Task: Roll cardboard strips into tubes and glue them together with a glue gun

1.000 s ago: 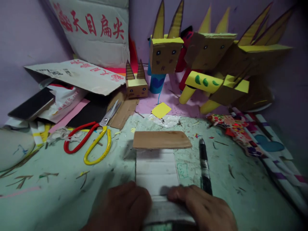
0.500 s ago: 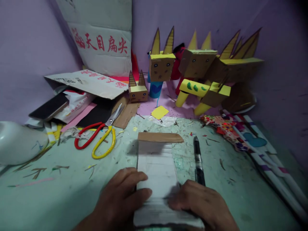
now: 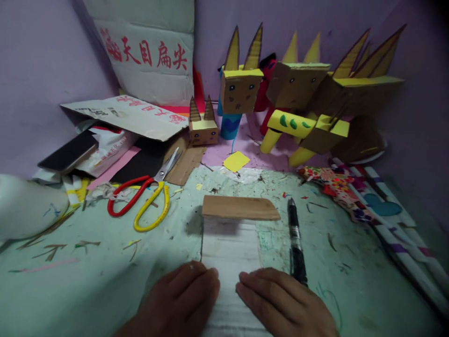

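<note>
A strip of cardboard (image 3: 229, 245), white on its upper face, lies in front of me on the table. Its far end is bent up as a brown flap (image 3: 242, 208). My left hand (image 3: 184, 297) is closed over the strip's left edge, its fingers bunched on the white face. Across from it, my right hand (image 3: 280, 299) grips the right edge, fingers pressed together on the strip. Both thumbs are hidden, and the strip's near end runs out of view. A black pen (image 3: 296, 243) lies just beyond my right hand.
Scissors (image 3: 154, 192) with red and yellow handles lie at left, near a white rounded object (image 3: 30, 206). Cardboard animal figures (image 3: 242, 91) stand along the back. A yellow paper piece (image 3: 236, 161) lies before them. Rolled paper sticks (image 3: 396, 243) lie at right; scraps are scattered about.
Both hands have shifted on the strip, and the left hand's spread thumb and fingers have come together. The brown flap shows more of its face. The view has moved slightly.
</note>
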A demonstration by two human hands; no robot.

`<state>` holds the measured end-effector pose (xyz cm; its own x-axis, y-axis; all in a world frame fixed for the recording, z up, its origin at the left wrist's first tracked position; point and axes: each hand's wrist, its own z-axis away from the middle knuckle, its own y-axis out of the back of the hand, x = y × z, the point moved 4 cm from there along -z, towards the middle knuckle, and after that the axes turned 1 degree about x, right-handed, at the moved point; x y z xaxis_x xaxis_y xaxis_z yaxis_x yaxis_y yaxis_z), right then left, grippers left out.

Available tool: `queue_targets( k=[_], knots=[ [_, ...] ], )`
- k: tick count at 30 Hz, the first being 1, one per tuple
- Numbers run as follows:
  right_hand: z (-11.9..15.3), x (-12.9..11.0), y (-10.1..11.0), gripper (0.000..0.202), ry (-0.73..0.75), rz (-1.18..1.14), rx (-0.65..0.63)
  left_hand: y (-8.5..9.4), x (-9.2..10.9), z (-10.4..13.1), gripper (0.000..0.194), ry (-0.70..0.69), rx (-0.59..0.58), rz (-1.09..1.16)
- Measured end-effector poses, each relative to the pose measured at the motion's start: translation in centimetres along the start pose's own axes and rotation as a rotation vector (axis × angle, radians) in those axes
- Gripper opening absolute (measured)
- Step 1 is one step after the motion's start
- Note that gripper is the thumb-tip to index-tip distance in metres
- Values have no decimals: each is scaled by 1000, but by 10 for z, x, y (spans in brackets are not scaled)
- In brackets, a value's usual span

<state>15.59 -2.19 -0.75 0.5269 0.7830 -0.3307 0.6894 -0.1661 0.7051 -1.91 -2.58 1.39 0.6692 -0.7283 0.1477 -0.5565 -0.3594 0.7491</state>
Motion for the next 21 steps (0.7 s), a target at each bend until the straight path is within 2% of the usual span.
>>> queue_targets(
  k=[6,10,12,14,17,19,21],
  knots=[
    [-3,3,-1,34,-93,-31,-75,-8,-4,2,24,53,-35,93],
    [-12,11,3,30,-186,-123,-180,-12,-11,-1,21,153,-87,246],
    [-20,17,3,24,-291,-265,-255,-14,-18,-6,16,289,-144,387],
    [-28,24,1,18,-460,-411,-339,-18,-25,-12,13,490,-253,505],
    [-38,31,-5,15,-720,-480,-446,-22,-34,-18,13,764,-453,500],
    [-41,33,-7,14,-809,-455,-464,-23,-38,-21,12,860,-528,459],
    [-41,33,-7,13,-823,-427,-447,-22,-40,-22,11,874,-542,472]
  ],
)
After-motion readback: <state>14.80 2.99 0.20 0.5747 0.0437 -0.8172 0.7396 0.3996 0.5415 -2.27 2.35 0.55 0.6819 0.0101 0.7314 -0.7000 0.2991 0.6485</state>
